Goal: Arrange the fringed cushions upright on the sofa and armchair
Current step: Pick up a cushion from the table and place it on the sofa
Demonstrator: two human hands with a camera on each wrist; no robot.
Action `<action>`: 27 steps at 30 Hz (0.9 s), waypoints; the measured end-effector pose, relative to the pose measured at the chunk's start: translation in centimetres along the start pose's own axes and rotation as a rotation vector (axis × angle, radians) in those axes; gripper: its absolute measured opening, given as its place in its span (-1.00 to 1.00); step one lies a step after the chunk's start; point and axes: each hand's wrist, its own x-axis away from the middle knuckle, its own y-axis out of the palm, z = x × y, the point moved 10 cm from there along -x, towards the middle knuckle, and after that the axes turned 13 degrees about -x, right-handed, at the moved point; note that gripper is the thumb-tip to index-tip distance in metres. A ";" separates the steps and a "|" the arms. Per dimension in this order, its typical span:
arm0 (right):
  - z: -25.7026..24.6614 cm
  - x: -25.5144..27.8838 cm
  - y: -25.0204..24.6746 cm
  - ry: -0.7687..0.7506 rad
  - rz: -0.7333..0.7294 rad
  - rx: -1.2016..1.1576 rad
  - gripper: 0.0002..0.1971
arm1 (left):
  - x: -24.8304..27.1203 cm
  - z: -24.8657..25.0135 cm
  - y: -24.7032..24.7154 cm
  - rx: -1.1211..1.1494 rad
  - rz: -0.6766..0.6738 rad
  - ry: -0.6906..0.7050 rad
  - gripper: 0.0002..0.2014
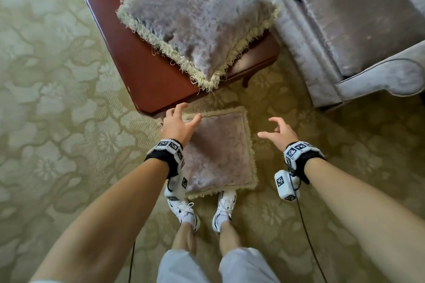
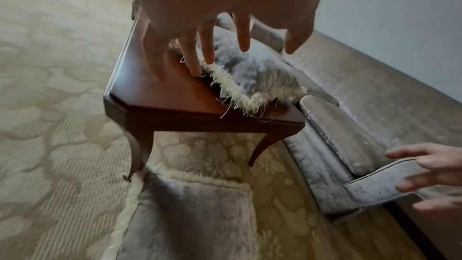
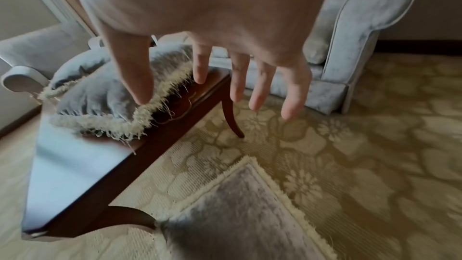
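Note:
A grey cushion with cream fringe (image 1: 220,156) (image 2: 190,218) (image 3: 240,211) lies flat on the carpet in front of my feet. A second fringed cushion (image 1: 197,18) (image 2: 252,74) (image 3: 105,94) lies on the wooden coffee table (image 1: 142,76) (image 2: 155,94) (image 3: 75,169). My left hand (image 1: 181,124) (image 2: 215,46) hovers over the floor cushion's far left corner, fingers spread and holding nothing. Off the floor cushion's right edge my right hand (image 1: 276,131) (image 3: 225,86) (image 2: 430,177) hangs above the carpet, spread and empty too.
A grey velvet sofa (image 1: 358,30) (image 2: 350,135) (image 3: 355,33) stands at the right, its seat bare. A grey armchair (image 3: 32,60) shows beyond the table in the right wrist view. Patterned beige carpet (image 1: 57,99) covers the floor. My white shoes (image 1: 223,209) touch the floor cushion's near edge.

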 end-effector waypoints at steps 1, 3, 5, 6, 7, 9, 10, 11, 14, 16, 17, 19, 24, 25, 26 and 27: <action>1.3 -0.9 0.6 0.023 -0.020 -0.009 -0.36 | -0.1 -0.7 1.5 0.006 -0.011 -0.026 -0.43; 3.4 -2.5 1.8 0.058 -0.061 -0.023 -0.35 | -0.4 -2.2 4.2 0.018 -0.031 -0.074 -0.44; 5.2 -4.2 3.2 0.081 -0.112 -0.028 -0.35 | -0.5 -3.8 6.6 0.002 -0.040 -0.129 -0.43; 6.1 -5.0 3.9 0.090 -0.131 -0.033 -0.35 | -0.7 -4.4 7.6 -0.011 -0.040 -0.145 -0.42; 7.0 -5.9 4.5 0.101 -0.145 -0.036 -0.35 | -0.9 -5.1 8.8 -0.021 -0.043 -0.160 -0.42; 9.1 -7.7 5.5 0.122 -0.159 -0.036 -0.35 | -1.5 -6.5 11.2 -0.035 -0.053 -0.188 -0.40; 10.3 -8.7 6.1 0.132 -0.163 -0.037 -0.35 | -1.8 -7.3 12.4 -0.040 -0.062 -0.207 -0.39; 11.4 -9.7 6.6 0.144 -0.165 -0.040 -0.36 | -2.1 -8.1 13.7 -0.037 -0.070 -0.229 -0.38; 15.0 -12.3 8.5 0.189 -0.178 -0.057 -0.37 | -2.8 -10.5 17.2 -0.017 -0.073 -0.273 -0.39; 17.2 -13.9 9.4 0.218 -0.171 -0.071 -0.36 | -3.4 -11.8 19.4 -0.013 -0.080 -0.286 -0.40; 18.3 -14.5 9.8 0.233 -0.165 -0.078 -0.36 | -3.6 -12.6 20.4 -0.011 -0.081 -0.299 -0.40; 20.2 -16.1 10.7 0.261 -0.153 -0.092 -0.34 | -4.6 -14.3 22.2 0.003 -0.074 -0.324 -0.38; 24.2 -20.1 13.8 0.344 -0.128 -0.183 -0.30 | -8.1 -18.4 26.8 0.048 -0.097 -0.409 -0.25; 24.8 -21.0 14.5 0.352 -0.125 -0.199 -0.29 | -8.8 -19.2 27.7 0.048 -0.104 -0.424 -0.23; 25.4 -22.0 15.3 0.361 -0.120 -0.215 -0.29 | -9.5 -20.0 28.6 0.046 -0.114 -0.434 -0.22; 25.9 -23.0 16.0 0.364 -0.116 -0.230 -0.29 | -10.2 -20.7 29.5 0.045 -0.124 -0.438 -0.21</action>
